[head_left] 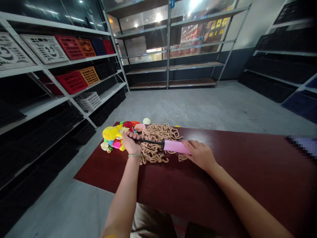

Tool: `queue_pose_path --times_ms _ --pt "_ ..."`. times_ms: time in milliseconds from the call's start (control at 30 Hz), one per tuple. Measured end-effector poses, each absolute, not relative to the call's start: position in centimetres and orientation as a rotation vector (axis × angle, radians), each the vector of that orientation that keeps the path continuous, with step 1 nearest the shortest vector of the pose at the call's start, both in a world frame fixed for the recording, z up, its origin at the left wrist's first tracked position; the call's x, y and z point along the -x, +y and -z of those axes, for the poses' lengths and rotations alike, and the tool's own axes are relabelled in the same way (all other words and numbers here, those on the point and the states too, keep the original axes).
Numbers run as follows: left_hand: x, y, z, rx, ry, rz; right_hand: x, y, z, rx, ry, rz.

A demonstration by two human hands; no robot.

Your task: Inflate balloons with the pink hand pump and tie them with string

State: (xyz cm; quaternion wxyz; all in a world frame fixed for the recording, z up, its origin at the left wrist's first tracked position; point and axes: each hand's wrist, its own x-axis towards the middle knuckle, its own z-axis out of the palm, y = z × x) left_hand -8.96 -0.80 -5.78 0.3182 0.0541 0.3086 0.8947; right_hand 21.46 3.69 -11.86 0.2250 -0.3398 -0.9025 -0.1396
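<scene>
A hand balloon pump with a pink barrel [174, 146] and a black rod [151, 141] lies nearly level above the table, its rod drawn out to the left. My right hand [201, 154] is closed around the barrel's right end. Closed at the rod's far end is my left hand [131, 142], which hides that end. Just beyond it is a yellow balloon [111, 133]; whether it joins the pump is hidden. Limp balloons in several colours [116, 144] lie around that hand. Tan, curly, rope-like strands [156, 155] are heaped behind and below the pump.
The dark red table [158, 185] stretches to the right, with a blurred greyish patch [304, 147] at its far right. A pale round balloon [146, 121] shows at the back edge. Shelves with plastic crates [71, 82] stand left; a metal rack [168, 66] stands behind.
</scene>
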Motion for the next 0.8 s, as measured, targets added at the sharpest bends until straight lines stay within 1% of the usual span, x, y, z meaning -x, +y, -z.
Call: queue_pose_path --times_ms 133,233,433,533,667,800 --pt "10.6 -0.8 6.0 -0.163 0.827 -2.435 -22.1 4.3 11.9 0.959 -2.467 0.406" --pt "9.0 -0.5 5.9 -0.165 0.824 -2.435 -21.4 3.7 12.4 0.952 -2.453 0.402" --pt "1.4 0.3 6.0 -0.270 0.796 -2.136 -19.8 2.0 13.5 0.931 -2.375 0.328" --pt "0.0 0.5 6.5 -0.301 0.799 -2.090 -19.6 2.0 13.6 0.963 -2.380 0.303" --pt "1.6 0.9 6.8 -0.275 0.821 -2.091 -19.6 2.3 13.5 0.980 -2.423 0.236" --pt "5.3 0.6 6.7 -0.256 0.807 -2.200 -19.6 2.3 13.4 0.958 -2.438 0.168"
